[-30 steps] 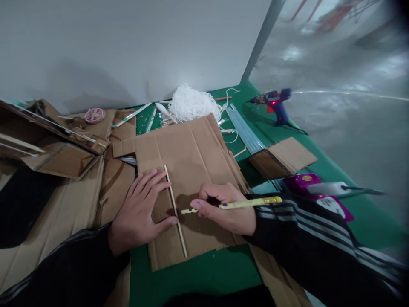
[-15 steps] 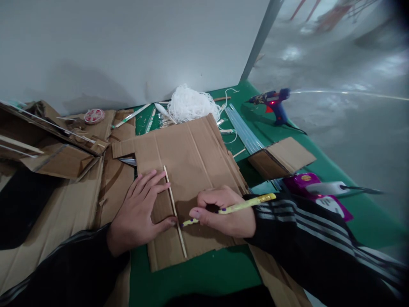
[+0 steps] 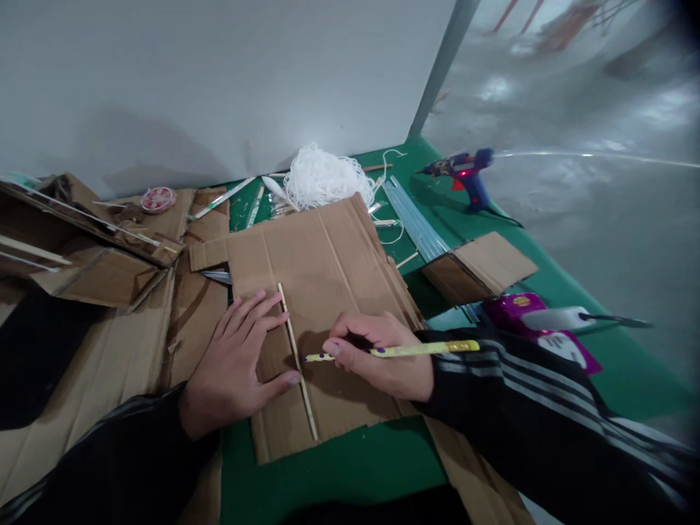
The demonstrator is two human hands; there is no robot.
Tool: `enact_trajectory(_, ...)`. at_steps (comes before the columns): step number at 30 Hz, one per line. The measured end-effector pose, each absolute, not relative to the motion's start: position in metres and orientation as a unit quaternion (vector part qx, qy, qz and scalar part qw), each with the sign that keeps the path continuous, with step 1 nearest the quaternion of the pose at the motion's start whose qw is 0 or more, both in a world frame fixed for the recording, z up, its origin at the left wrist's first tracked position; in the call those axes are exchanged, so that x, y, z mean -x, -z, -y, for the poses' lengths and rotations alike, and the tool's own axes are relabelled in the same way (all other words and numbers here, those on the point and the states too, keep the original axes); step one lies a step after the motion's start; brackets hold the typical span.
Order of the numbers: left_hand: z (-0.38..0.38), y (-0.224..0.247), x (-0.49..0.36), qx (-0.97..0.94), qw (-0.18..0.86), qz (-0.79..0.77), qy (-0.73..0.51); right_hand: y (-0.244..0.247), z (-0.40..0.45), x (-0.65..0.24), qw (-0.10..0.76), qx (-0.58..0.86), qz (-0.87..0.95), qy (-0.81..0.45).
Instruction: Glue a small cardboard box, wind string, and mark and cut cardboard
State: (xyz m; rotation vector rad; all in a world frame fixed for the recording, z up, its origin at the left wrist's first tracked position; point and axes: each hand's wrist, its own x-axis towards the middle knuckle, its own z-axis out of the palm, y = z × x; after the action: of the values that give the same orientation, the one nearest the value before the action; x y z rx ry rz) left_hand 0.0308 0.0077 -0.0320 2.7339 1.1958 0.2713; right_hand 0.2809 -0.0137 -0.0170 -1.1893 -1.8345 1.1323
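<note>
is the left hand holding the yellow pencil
No, the yellow pencil is in the right hand, while the left hand presses beside the thin wooden stick on the cardboard.

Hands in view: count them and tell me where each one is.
2. The left hand is spread on the cardboard sheet, fingers at the thin stick; the right hand, right of the stick, holds the yellow pencil.

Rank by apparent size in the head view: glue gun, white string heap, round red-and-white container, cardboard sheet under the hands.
Largest to smallest:
Cardboard sheet
White string heap
Glue gun
Round red-and-white container
</note>
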Motion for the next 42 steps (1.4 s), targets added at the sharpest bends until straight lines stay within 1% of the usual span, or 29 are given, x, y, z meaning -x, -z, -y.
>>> enact_trajectory(7,-0.0078,0.0339,-0.0294,-0.911,0.069,-0.397,-0.089,0.0167,0.0133,-0.2821,0.327,0.407,0.733,-0.437)
enact_trajectory(12,-0.0080,0.0335,-0.0298,-0.911,0.072,-0.396,-0.090,0.0169,0.0134,-0.2819,0.332,0.431,0.722,-0.428)
enact_trajectory(16,-0.0079,0.0333,-0.0301,-0.910,0.074,-0.398,-0.094,0.0164,0.0142,-0.2826,0.322,0.385,0.746,-0.438)
enact_trajectory(20,-0.0080,0.0339,-0.0299,-0.909,0.075,-0.399,-0.096,0.0173,0.0137,-0.2823,0.325,0.409,0.736,-0.429)
enact_trajectory(24,-0.0085,0.0347,-0.0293,-0.911,0.074,-0.394,-0.100,0.0172,0.0137,-0.2813,0.317,0.347,0.772,-0.428)
enact_trajectory(28,-0.0092,0.0361,-0.0286,-0.910,0.075,-0.395,-0.100,0.0178,0.0143,-0.2808,0.325,0.393,0.749,-0.423)
enact_trajectory(33,-0.0094,0.0369,-0.0280,-0.909,0.083,-0.395,-0.104,0.0201,0.0141,-0.2801,0.328,0.294,0.782,-0.441)
enact_trajectory(37,-0.0092,0.0364,-0.0278,-0.909,0.080,-0.397,-0.099,0.0195,0.0146,-0.2797,0.320,0.362,0.756,-0.442)
enact_trajectory(41,-0.0094,0.0362,-0.0278,-0.910,0.080,-0.396,-0.096,0.0193,0.0151,-0.2790,0.323,0.282,0.781,-0.454)
enact_trajectory(42,-0.0094,0.0362,-0.0278,-0.910,0.081,-0.396,-0.097,0.0191,0.0151,-0.2790,0.321,0.287,0.779,-0.455)
